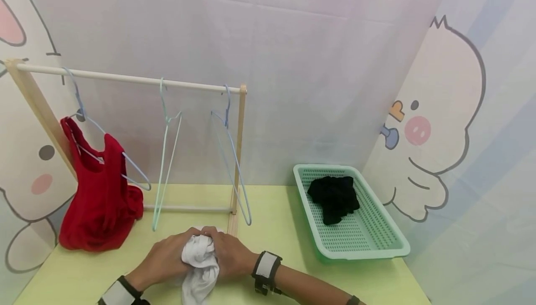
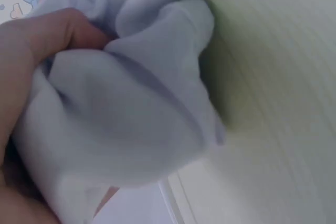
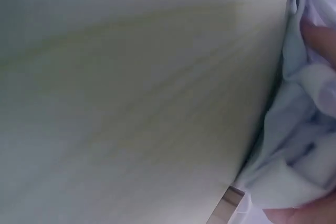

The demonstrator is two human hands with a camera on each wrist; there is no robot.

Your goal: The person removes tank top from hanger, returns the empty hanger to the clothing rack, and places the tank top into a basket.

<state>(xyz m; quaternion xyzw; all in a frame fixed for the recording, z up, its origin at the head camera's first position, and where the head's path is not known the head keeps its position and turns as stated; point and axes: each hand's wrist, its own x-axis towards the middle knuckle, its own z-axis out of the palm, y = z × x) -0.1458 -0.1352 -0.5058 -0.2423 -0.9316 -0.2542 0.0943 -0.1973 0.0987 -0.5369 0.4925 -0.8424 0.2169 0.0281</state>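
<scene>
Lengthwise, the white cloth trails nearward.

Head view: we lose the lower end of the white cloth at the bottom edge; left hand and right hand hide its sides. We cannot tell the crumpled black cloth's shape. Right wrist view: bench blurred.

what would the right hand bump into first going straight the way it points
Beyond the white cloth it grips, the right hand would probably meet the left hand first, though depth is unclear.
</scene>
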